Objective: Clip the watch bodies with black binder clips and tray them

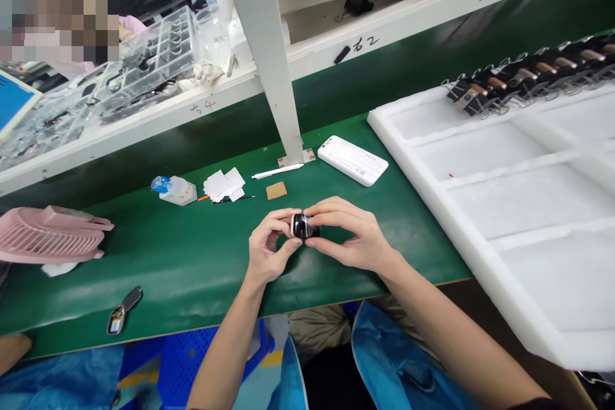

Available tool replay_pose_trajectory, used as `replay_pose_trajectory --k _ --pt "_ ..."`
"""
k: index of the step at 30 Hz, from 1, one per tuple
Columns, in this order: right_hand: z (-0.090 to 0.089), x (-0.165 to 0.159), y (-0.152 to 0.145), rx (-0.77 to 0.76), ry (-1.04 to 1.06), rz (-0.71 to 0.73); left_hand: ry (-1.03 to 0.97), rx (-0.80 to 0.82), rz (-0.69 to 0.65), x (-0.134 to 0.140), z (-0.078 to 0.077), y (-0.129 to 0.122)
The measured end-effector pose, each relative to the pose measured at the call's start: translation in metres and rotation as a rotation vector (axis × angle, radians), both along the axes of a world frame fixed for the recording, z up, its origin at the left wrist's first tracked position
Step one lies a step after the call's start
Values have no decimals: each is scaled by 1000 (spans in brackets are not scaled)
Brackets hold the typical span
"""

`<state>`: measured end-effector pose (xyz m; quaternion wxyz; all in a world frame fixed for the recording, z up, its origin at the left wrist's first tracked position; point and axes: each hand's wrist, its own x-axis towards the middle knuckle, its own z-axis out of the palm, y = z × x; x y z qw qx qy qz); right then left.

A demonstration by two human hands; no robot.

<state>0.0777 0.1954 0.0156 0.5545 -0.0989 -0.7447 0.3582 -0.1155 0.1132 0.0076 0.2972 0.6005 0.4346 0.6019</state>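
1. the left hand [269,248] pinches one side of a small, shiny black gadget [302,226] between its thumb and fingers.
2. the right hand [354,235] has its thumb and fingertips on the other side of the gadget, pinching it too.
3. the gadget is up between the two hands, over the green table [192,282], near its front edge.
4. just past the hands is a little tan square [276,190], and behind it a white pen [277,172].
5. to the left are white cards [218,186] in a messy pile, then a bottle [180,192] with a blue top.
6. a flat white box [353,161] lies behind the right hand.
7. a big white tray [435,202] with sections is on the right.
8. far left is a pink fan [50,237].
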Motion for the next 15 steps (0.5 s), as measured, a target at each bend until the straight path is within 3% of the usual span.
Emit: replay_pose_trajectory --k 15 --pt "1 -1 -1 4 9 -15 -22 3 5 4 1 1"
